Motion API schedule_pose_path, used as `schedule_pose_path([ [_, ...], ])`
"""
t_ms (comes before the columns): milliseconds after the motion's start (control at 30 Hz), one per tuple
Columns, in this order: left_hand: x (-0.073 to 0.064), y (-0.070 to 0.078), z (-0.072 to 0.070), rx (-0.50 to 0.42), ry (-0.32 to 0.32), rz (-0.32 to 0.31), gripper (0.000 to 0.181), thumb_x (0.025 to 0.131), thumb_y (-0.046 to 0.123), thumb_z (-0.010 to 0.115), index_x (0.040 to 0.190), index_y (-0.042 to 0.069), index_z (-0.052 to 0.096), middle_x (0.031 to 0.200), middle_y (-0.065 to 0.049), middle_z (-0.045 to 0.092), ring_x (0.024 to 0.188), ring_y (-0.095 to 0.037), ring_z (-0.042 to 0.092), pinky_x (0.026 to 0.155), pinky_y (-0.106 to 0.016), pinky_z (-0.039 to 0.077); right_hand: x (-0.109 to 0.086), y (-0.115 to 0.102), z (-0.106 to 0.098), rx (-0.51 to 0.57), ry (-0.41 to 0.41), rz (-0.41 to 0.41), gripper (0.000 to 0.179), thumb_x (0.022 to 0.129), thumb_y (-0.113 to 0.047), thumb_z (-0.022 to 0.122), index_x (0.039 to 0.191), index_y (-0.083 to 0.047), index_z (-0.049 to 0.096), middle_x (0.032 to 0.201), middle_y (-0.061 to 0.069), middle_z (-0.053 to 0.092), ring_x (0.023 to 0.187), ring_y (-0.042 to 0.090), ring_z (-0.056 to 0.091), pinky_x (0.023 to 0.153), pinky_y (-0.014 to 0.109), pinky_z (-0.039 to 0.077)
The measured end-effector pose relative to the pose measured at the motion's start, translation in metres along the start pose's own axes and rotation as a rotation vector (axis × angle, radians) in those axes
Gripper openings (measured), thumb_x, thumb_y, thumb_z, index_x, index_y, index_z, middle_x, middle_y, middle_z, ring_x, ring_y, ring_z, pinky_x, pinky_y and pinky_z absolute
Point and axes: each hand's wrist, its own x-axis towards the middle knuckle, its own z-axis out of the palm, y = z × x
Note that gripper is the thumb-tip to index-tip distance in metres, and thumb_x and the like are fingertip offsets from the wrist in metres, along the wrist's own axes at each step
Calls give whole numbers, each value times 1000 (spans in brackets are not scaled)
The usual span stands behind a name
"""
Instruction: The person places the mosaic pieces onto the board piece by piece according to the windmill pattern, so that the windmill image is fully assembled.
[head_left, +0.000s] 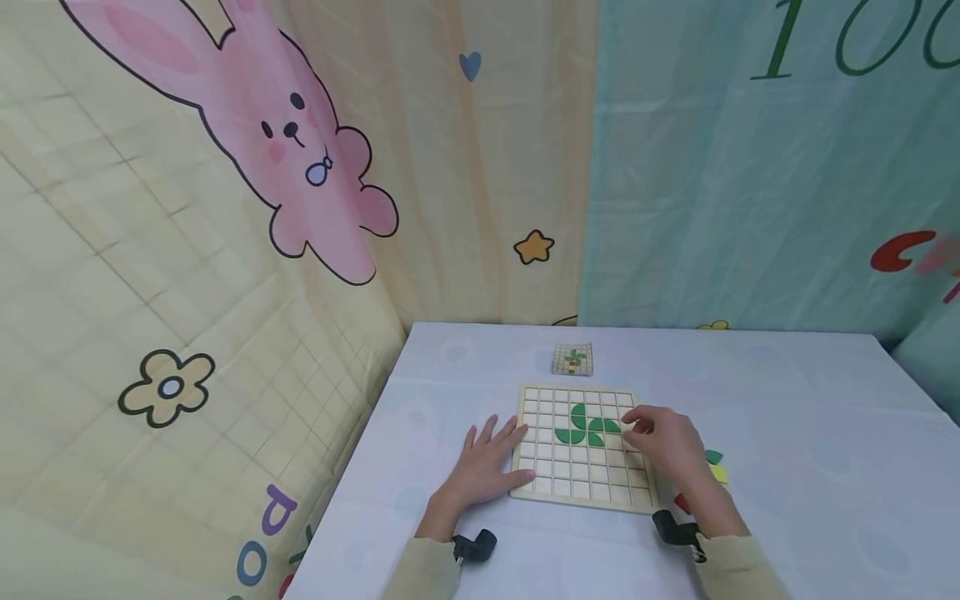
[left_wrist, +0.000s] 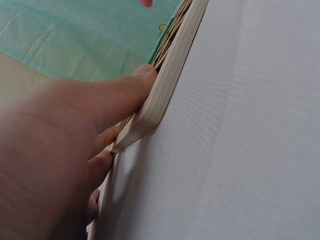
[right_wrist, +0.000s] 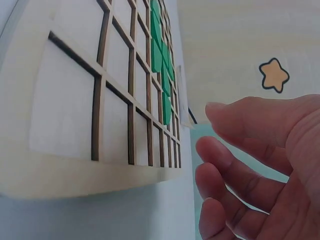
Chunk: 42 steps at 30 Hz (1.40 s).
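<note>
A square wooden grid board point(head_left: 577, 492) lies on the white table, with several green rounded tiles point(head_left: 578, 416) set in its cells like pinwheel leaves. My left hand point(head_left: 486, 467) rests at the board's left side, fingers spread, thumb near the lower left corner. In the left wrist view its thumb point(left_wrist: 122, 92) touches the wooden edge. Over the right edge hovers my right hand point(head_left: 667, 442), close to the rightmost green tile. The right wrist view shows its thumb and fingertips point(right_wrist: 214, 150) loosely bent and apart, with nothing seen between them.
A small pattern card point(head_left: 572, 359) showing a green and yellow figure lies behind the board. Green, yellow point(head_left: 717, 473) and red point(head_left: 682, 502) pieces lie right of the board, partly covered by the right forearm. Printed curtains point(head_left: 480, 167) hang behind the table.
</note>
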Motion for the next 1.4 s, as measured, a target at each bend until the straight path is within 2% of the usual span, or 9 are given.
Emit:
schedule_pose_path([
  [233,0,-1,3,7,-5,-3,81,92,70,52,159,29,32,166,7,20,154,-28,4,120,-57,1,-1,12,-6,-2,-5,-8,26,88,-16,77,113,-10,73,88,2,65,81,22,57,64,33,48],
  [467,1,-2,4,1,-1,3,81,93,69,52,160,29,31,167,7,19,154,-28,4,120,-58,1,-6,24,-17,8,3,16,29,89,-15,76,117,-9,71,96,7,67,80,24,57,55,32,50],
  [700,1,-1,4,8,-7,0,81,93,69,51,160,29,31,167,7,19,154,-28,4,120,-58,1,-10,39,-30,-14,-2,51,34,88,-16,78,120,-8,69,101,12,66,86,27,57,61,31,53],
  [1267,2,-1,0,16,-7,2,80,93,67,52,160,28,30,167,6,18,154,-29,4,120,-59,2,-17,69,-52,-69,15,79,34,88,-16,77,119,-5,69,109,21,65,98,38,56,73,48,56],
  [1400,1,-1,0,7,-10,1,80,94,67,52,160,28,30,167,7,17,154,-28,2,120,-58,0,-20,74,-54,-76,22,95,35,87,-16,78,118,-4,69,109,24,64,98,40,55,73,49,56],
])
